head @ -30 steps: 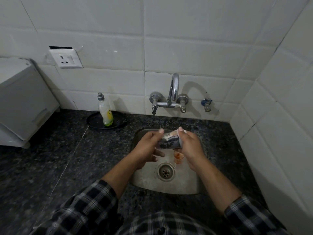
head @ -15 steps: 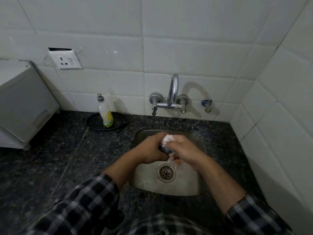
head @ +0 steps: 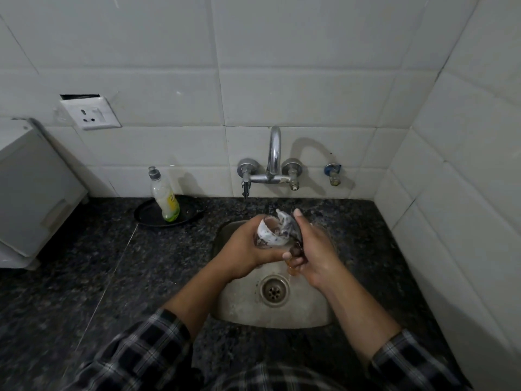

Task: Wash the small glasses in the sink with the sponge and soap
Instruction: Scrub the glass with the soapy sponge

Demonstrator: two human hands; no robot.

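head view, only one there is: both hands are over the sink (head: 253, 314), which is set into a dark speckled worktop (head: 84, 277). the left hand (head: 248, 246) has its fingers curled round a small glass (head: 269, 235), holding it tipped on its side above the basin with the mouth facing the other hand; the outside is coated in white foam. the right hand (head: 315, 255) is pinching a dark, sudsy sponge (head: 287, 224) and has it pressed against the rim of that glass, thumb sticking up behind it. just below the right hand, a second small glass (head: 291, 270) with an orange tint peeks out on the sink floor, right next to the drain (head: 274, 290), mostly covered so can't say much about it. the chrome tap (head: 274, 153) is on the tiled wall behind the sink. off to the left, a soap bottle (head: 165, 197) with yellow-green liquid stands upright on a black dish (head: 149, 215) at the back of the worktop, well apart from the hands. further left there's a white appliance (head: 31, 193) and a wall socket (head: 91, 112) above it. plaid sleeves (head: 135, 351) at the bottom edge.
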